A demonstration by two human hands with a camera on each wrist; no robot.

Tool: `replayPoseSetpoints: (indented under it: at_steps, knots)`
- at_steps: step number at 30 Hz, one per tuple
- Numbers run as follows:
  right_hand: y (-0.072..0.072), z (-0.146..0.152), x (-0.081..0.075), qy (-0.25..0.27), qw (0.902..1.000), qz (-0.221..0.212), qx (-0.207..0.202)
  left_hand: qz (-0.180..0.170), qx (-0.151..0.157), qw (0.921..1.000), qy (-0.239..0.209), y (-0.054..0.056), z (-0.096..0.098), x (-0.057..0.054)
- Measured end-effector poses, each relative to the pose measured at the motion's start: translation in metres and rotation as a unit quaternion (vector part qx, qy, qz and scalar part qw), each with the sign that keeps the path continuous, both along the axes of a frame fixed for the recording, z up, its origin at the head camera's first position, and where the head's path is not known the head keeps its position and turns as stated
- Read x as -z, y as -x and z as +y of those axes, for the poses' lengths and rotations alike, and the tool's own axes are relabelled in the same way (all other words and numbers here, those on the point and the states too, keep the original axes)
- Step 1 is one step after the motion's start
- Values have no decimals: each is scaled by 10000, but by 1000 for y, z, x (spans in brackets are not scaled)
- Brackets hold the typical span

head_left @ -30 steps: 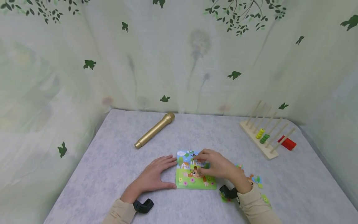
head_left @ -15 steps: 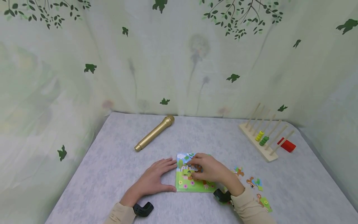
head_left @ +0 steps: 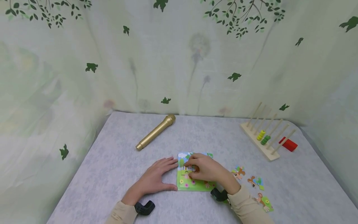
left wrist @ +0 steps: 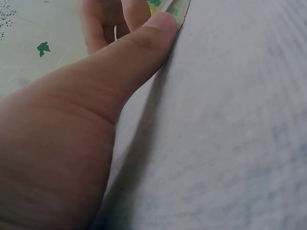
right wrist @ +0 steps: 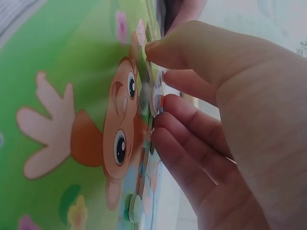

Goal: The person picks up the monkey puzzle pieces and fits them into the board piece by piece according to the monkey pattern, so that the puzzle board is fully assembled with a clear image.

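A square picture puzzle board (head_left: 183,186), showing a monkey, flowers and sky, lies flat near the table's front. My left hand (head_left: 154,178) rests at its left side, fingers straight and spread, with fingertips and thumb touching the edge. Over the board's middle, my right hand (head_left: 207,170) pinches a puzzle piece (right wrist: 157,93) between thumb and fingers. That piece sits tilted against the board's surface in the right wrist view, and the hand covers much of the picture. In the left wrist view the thumb (left wrist: 139,48) meets the board's edge.
Loose puzzle pieces (head_left: 255,182) lie right of the board, some partly behind the right forearm. A gold toy microphone (head_left: 155,133) lies at the back left. At the back right are a wooden peg rack (head_left: 260,143) with yellow and green beads and a red block (head_left: 288,144).
My right hand has moved left across the board with the puzzle piece, uncovering more loose pieces at the right. The left hand stays at the board's edge.
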State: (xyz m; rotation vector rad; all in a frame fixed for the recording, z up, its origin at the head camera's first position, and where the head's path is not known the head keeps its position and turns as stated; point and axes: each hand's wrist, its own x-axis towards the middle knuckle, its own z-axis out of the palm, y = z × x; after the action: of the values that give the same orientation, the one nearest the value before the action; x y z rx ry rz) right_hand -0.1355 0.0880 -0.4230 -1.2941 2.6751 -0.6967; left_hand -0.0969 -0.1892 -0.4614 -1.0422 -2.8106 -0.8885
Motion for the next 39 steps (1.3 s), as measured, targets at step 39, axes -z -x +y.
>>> replayPoseSetpoints:
  at_steps: [39]
  knots:
    - [-13,11,0,-101,9999,90,87,-42,-12,10000,38,3,0,0]
